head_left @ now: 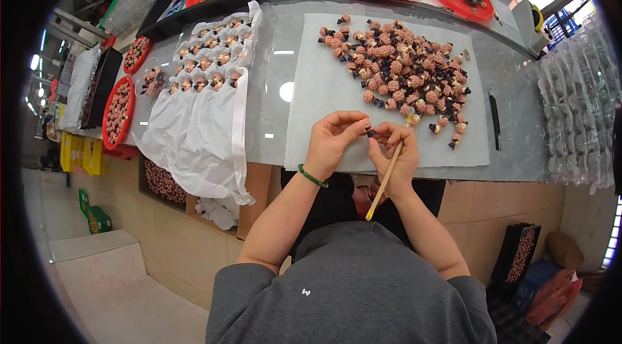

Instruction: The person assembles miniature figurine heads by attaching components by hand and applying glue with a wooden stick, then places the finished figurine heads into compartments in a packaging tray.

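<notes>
My left hand point(329, 144), with a green bead bracelet on its wrist, pinches a small pink-and-dark figurine point(367, 124) between thumb and fingertips. My right hand point(398, 155) is closed around a thin wooden-handled brush point(385, 183), and its fingertips also touch the figurine's dark lower end. The brush slants, its yellow handle end towards my body and its pale tip just beyond my fingers. Both hands are above the near edge of a white sheet point(311, 85). Beyond them a heap of similar figurines point(395, 62) is spread over the sheet.
White cloth point(201, 114) at left bears rows of figurines. Red trays point(118, 113) of figurines stand left and at the back. A black pen-like tool point(495, 120) lies right of the sheet. Clear plastic trays point(576, 104) stand at far right.
</notes>
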The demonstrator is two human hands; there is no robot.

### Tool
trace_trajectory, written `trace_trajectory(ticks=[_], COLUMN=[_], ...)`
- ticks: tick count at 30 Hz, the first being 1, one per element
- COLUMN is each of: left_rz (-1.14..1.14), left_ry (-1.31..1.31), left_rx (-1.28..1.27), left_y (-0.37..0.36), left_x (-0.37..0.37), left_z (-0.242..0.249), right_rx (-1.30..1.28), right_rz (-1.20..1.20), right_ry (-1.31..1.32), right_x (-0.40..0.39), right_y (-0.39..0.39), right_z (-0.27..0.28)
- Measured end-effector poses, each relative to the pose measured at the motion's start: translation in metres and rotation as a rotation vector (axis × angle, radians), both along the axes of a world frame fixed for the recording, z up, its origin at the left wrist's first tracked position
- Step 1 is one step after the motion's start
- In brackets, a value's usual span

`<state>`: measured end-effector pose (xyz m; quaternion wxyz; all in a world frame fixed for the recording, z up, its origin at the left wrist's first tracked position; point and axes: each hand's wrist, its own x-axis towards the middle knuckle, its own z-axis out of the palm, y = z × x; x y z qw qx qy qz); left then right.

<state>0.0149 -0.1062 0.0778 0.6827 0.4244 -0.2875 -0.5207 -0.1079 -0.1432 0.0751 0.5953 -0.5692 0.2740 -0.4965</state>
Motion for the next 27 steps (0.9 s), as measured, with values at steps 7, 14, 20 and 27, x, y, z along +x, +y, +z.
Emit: trace_trajectory(ticks=[7, 14, 20, 27], left_rz=[-0.009, 0.029, 0.110, 0.160], left_ry=[0.125, 0.209, 0.449, 0.341], left_rx=[-0.014, -0.056, -0.042, -0.025], left_y=[0.000, 0.003, 0.002, 0.000], left_x=[0.001, 0.001, 0.003, 0.000], left_z=[0.003, 0.002, 0.014, 0.002], right_rx=[-0.100, -0.321, -0.793, -0.799], right_rz=[-0.067, -0.208, -0.179, -0.144], right_ry=[0.010, 0.103, 0.769, 0.685], right_x=[0.002, 0.007, 0.020, 0.020], right_y=[0.002, 0.000, -0.052, -0.042], right_z=[-0.002, 0.018, 0.040, 0.034])
